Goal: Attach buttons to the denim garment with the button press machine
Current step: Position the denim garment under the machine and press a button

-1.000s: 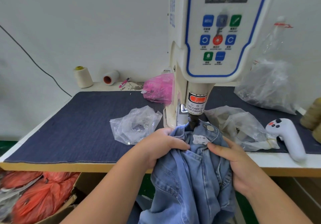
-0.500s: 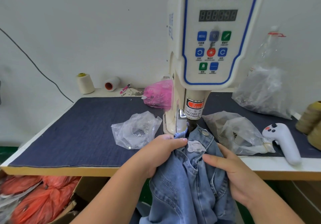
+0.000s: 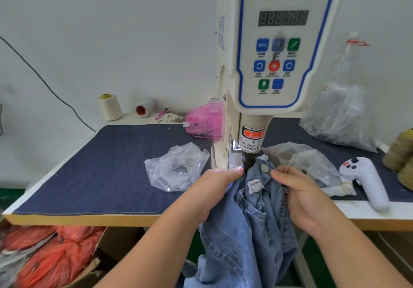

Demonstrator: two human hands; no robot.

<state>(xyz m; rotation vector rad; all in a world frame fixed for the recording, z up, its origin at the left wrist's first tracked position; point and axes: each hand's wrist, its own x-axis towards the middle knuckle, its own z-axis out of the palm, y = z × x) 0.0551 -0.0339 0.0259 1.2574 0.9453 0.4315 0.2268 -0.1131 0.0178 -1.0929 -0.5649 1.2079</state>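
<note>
Denim garment held under the head of the button press, one button visibly fixed.

The left hand (image 3: 214, 189) and right hand (image 3: 297, 189) each grasp a fold of the denim garment (image 3: 250, 225), holding its upper edge at the front of the counter (image 3: 67, 218) beneath the ram of the press machine (image 3: 277, 68). One metal button (image 3: 264, 168) sits on the cloth just right of the ram; further buttons probably remain, though how many cannot be told.

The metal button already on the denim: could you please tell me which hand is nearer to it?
Right. The right hand has its fingertips just beside the metal button; the left hand holds the denim across the press head.
</note>
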